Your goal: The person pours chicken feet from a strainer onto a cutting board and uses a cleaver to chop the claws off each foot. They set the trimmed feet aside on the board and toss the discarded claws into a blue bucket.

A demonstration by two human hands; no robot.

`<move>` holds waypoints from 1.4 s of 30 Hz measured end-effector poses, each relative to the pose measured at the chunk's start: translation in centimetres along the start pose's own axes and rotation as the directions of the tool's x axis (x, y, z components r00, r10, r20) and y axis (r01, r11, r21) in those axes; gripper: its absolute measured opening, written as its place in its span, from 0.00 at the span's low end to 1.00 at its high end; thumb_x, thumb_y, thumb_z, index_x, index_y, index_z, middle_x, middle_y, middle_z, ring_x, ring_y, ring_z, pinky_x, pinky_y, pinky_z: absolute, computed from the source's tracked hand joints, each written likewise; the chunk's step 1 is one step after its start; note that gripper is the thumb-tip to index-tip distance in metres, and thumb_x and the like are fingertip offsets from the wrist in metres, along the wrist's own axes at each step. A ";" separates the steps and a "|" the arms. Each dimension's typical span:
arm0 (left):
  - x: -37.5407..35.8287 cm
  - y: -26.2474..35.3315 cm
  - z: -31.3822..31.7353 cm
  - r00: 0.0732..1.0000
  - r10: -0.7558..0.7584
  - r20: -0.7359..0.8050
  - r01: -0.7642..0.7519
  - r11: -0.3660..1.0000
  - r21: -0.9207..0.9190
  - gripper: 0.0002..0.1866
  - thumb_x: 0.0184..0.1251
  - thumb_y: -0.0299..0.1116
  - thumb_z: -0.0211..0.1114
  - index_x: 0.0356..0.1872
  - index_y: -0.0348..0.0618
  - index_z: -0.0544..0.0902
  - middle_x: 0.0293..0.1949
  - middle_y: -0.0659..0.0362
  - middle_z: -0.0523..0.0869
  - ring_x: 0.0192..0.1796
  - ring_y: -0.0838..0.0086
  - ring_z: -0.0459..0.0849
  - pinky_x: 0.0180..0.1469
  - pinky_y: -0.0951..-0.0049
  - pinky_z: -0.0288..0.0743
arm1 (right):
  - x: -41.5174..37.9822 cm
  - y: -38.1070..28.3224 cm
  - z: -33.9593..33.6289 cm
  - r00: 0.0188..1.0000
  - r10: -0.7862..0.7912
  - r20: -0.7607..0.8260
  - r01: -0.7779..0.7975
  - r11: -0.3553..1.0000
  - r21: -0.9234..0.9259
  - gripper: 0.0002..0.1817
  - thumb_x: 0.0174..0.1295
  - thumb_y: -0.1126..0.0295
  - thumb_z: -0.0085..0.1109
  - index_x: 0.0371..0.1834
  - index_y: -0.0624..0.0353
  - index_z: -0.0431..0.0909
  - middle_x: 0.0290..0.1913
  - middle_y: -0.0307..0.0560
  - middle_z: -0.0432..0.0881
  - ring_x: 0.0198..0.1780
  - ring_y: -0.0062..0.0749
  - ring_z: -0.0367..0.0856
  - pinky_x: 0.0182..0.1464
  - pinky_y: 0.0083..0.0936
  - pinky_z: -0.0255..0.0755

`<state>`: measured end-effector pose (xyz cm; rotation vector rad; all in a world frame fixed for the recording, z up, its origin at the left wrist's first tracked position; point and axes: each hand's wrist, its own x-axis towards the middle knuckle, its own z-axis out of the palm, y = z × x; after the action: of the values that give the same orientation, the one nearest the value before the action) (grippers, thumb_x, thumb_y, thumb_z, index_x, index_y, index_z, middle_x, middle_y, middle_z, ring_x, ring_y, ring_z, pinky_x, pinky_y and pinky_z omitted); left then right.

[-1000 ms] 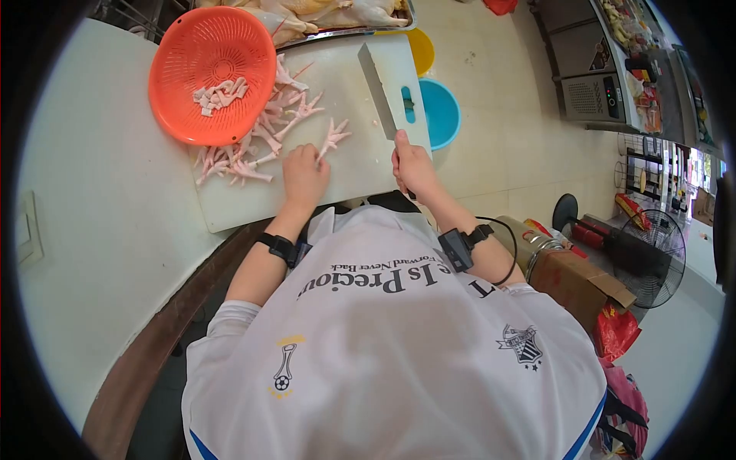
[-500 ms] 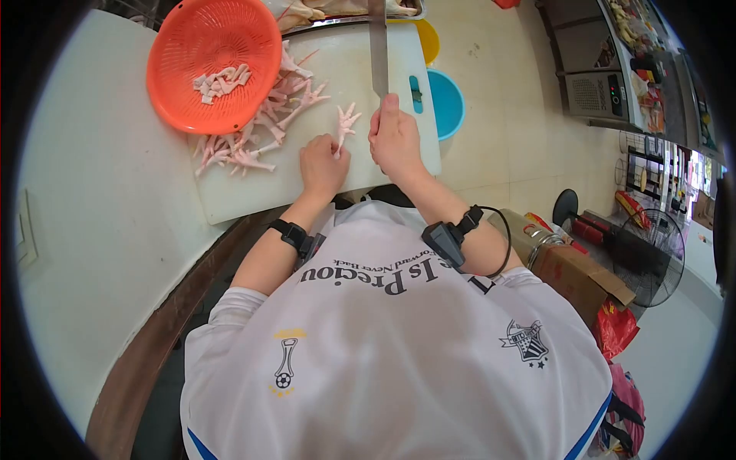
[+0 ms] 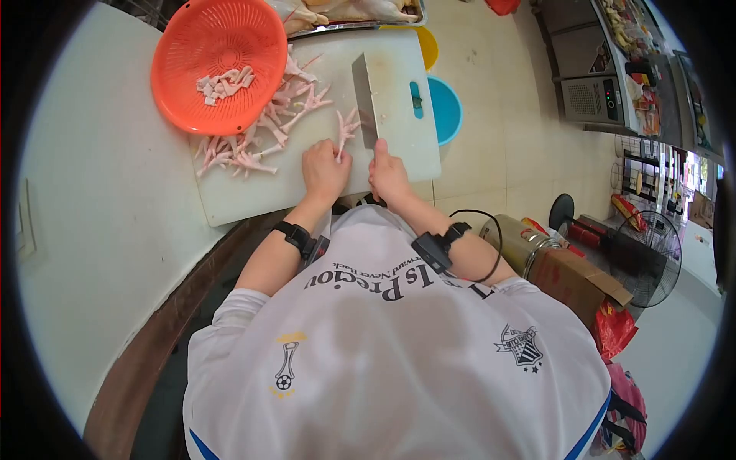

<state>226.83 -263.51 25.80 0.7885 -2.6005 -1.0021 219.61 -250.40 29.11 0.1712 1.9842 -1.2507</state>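
My left hand (image 3: 326, 170) is closed around the leg end of a chicken foot (image 3: 347, 127), whose toes point away from me over the white cutting board (image 3: 307, 192). My right hand (image 3: 389, 176) grips the handle of a cleaver (image 3: 365, 100). Its wide blade leans over the board, right beside the toes of the held foot. A pile of pale chicken feet (image 3: 264, 130) lies on the left of the board. Partly over this pile sits an orange plastic colander (image 3: 176, 84) with small pale cut pieces (image 3: 224, 85) in it.
Behind the board stands a metal tray (image 3: 360, 27) with whole plucked poultry (image 3: 368, 9). A blue basin (image 3: 445, 111) and a yellow one (image 3: 427, 47) are below the board's right edge. To the right are a cardboard box (image 3: 575, 280) and a fan (image 3: 652, 257).
The cleaver has come down and toward me, its blade turning from edge-on to showing its flat side beside the foot. My left hand keeps its hold on the foot.
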 end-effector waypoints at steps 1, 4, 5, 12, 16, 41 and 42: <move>-0.2 0.0 0.2 1.000 0.004 0.009 -0.004 1.000 -0.001 0.09 0.53 0.30 0.70 0.25 0.40 0.78 0.28 0.50 0.83 0.35 0.51 0.82 0.41 0.54 0.71 | 0.4 0.2 0.5 0.996 -0.089 -0.028 0.090 0.996 0.012 0.41 0.79 0.35 0.33 0.15 0.56 0.67 0.12 0.39 0.65 0.10 0.29 0.65 0.14 0.30 0.60; -0.2 0.0 0.7 0.997 0.067 -0.047 -0.067 0.998 0.004 0.09 0.53 0.30 0.70 0.25 0.40 0.78 0.28 0.48 0.83 0.34 0.50 0.82 0.41 0.53 0.71 | 2.3 -3.3 1.2 0.997 -0.073 -0.018 0.074 0.995 0.066 0.40 0.78 0.35 0.32 0.15 0.56 0.67 0.12 0.38 0.64 0.10 0.29 0.63 0.14 0.30 0.59; -0.1 0.2 0.7 0.998 0.052 -0.039 -0.052 0.999 0.018 0.09 0.53 0.30 0.70 0.25 0.40 0.78 0.28 0.48 0.83 0.34 0.50 0.82 0.42 0.52 0.71 | 2.2 -3.3 0.9 0.997 -0.078 -0.022 0.079 0.994 0.071 0.40 0.78 0.35 0.32 0.15 0.56 0.67 0.12 0.38 0.64 0.10 0.29 0.63 0.14 0.30 0.59; 0.0 -0.1 0.8 0.991 -0.104 -0.083 0.104 0.995 0.000 0.09 0.53 0.31 0.70 0.26 0.39 0.78 0.26 0.48 0.82 0.31 0.47 0.82 0.37 0.49 0.74 | -2.2 1.4 -2.2 0.996 0.070 0.059 -0.076 0.991 0.108 0.39 0.78 0.34 0.33 0.18 0.54 0.67 0.13 0.38 0.64 0.11 0.27 0.62 0.14 0.30 0.58; -0.1 -0.6 0.3 0.996 -0.055 -0.075 0.056 0.998 0.008 0.11 0.54 0.34 0.72 0.26 0.39 0.79 0.25 0.48 0.82 0.29 0.49 0.82 0.36 0.51 0.75 | -2.2 0.6 -2.9 0.997 0.024 0.080 -0.028 0.998 0.050 0.37 0.77 0.33 0.36 0.21 0.55 0.66 0.14 0.37 0.64 0.11 0.25 0.61 0.14 0.27 0.57; 6.9 -0.6 -1.3 0.925 0.184 0.334 -0.129 0.975 -0.180 0.09 0.61 0.30 0.70 0.34 0.36 0.80 0.31 0.46 0.85 0.36 0.51 0.86 0.40 0.58 0.78 | -1.3 -1.1 -2.4 0.976 -0.218 0.018 0.218 0.976 0.012 0.38 0.79 0.37 0.37 0.19 0.57 0.69 0.14 0.38 0.67 0.12 0.23 0.64 0.15 0.25 0.58; 6.9 -0.5 -1.3 0.930 0.146 0.338 -0.084 0.978 -0.191 0.09 0.60 0.30 0.69 0.34 0.37 0.80 0.30 0.46 0.85 0.37 0.48 0.85 0.40 0.56 0.78 | -1.4 -1.8 -2.4 0.976 -0.215 0.025 0.215 0.977 0.006 0.38 0.79 0.37 0.37 0.19 0.57 0.69 0.14 0.38 0.67 0.12 0.23 0.64 0.15 0.25 0.58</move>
<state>221.86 -268.46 26.63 0.4389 -2.7554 -1.4230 218.43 -248.95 31.91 -0.0595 2.0197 -1.3847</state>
